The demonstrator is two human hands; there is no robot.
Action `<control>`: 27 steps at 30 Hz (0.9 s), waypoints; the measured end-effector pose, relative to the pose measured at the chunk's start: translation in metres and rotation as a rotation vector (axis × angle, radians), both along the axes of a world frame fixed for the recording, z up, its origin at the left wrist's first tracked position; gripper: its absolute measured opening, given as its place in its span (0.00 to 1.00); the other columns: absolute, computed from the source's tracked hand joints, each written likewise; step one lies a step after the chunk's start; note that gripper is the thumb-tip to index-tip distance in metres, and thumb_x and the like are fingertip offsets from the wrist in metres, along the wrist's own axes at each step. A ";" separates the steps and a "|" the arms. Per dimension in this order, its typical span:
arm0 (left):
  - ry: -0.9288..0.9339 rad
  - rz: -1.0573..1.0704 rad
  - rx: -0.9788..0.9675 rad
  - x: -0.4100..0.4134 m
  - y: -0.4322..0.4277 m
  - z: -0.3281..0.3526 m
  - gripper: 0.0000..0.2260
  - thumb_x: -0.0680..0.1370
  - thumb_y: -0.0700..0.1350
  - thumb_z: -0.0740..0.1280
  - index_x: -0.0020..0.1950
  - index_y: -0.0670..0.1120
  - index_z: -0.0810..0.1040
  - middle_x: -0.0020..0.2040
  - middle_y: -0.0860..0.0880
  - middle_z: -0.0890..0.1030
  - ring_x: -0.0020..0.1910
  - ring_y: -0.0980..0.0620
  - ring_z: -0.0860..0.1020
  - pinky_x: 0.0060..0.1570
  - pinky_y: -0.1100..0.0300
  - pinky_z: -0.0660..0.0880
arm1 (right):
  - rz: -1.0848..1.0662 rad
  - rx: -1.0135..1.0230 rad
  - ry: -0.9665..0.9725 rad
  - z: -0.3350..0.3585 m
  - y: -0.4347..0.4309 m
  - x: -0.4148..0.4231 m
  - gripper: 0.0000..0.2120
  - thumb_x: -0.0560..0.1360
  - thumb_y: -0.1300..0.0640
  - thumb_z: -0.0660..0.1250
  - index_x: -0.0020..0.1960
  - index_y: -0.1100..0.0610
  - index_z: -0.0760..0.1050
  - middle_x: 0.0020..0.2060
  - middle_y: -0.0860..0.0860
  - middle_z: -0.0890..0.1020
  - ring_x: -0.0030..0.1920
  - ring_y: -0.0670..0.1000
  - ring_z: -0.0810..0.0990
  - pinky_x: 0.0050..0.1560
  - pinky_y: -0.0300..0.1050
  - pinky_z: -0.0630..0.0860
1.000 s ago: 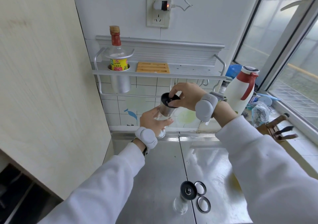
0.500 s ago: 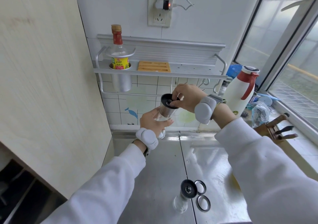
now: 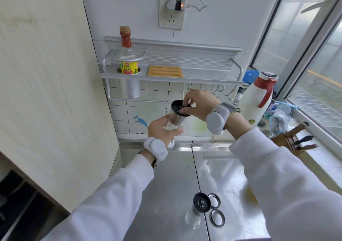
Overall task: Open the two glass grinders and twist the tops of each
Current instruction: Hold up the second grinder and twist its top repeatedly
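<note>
Clear glass grinder with a steel collar and black top (image 3: 176, 117), held tilted above the stainless-steel tabletop (image 3: 166, 185). Left hand (image 3: 162, 129) grips its glass body; right hand (image 3: 199, 103) pinches the black top from above. Second glass grinder (image 3: 197, 211) stands on the tabletop near the front, just beside two loose dark ring-shaped lids (image 3: 215, 210).

Both arms wear white long sleeves with ribbed cuffs, the left sleeve (image 3: 114, 200) entering from the lower left of the frame and the right sleeve (image 3: 286, 185) from the lower right. A rounded pale grey left wrist pod (image 3: 155, 148) sits just behind the left hand (image 3: 162, 129). The right wrist pod (image 3: 217, 119) sits on a grey band behind the right hand (image 3: 201, 101).
</note>
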State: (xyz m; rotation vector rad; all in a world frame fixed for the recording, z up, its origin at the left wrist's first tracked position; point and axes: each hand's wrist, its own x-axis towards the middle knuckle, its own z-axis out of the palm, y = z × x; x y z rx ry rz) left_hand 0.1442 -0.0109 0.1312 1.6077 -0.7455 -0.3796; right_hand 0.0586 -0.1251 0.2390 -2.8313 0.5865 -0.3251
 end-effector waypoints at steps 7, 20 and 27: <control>-0.019 -0.005 -0.009 -0.001 -0.004 0.000 0.18 0.67 0.40 0.77 0.55 0.46 0.81 0.48 0.53 0.81 0.51 0.57 0.76 0.42 0.84 0.67 | 0.008 -0.019 0.023 0.005 -0.001 -0.001 0.10 0.70 0.50 0.71 0.49 0.53 0.78 0.49 0.47 0.76 0.52 0.50 0.76 0.49 0.43 0.71; 0.007 -0.020 -0.019 -0.004 -0.010 0.001 0.18 0.65 0.42 0.78 0.54 0.48 0.82 0.45 0.53 0.82 0.43 0.52 0.79 0.50 0.59 0.78 | 0.070 -0.043 0.067 0.012 -0.004 -0.005 0.08 0.73 0.55 0.69 0.51 0.53 0.79 0.53 0.51 0.77 0.54 0.53 0.77 0.51 0.46 0.73; -0.025 -0.031 -0.018 -0.004 -0.008 0.004 0.16 0.66 0.42 0.77 0.53 0.46 0.82 0.43 0.52 0.82 0.40 0.54 0.77 0.45 0.66 0.71 | 0.099 -0.025 0.057 0.016 -0.002 -0.010 0.12 0.71 0.62 0.70 0.53 0.52 0.80 0.55 0.51 0.78 0.54 0.52 0.77 0.56 0.46 0.74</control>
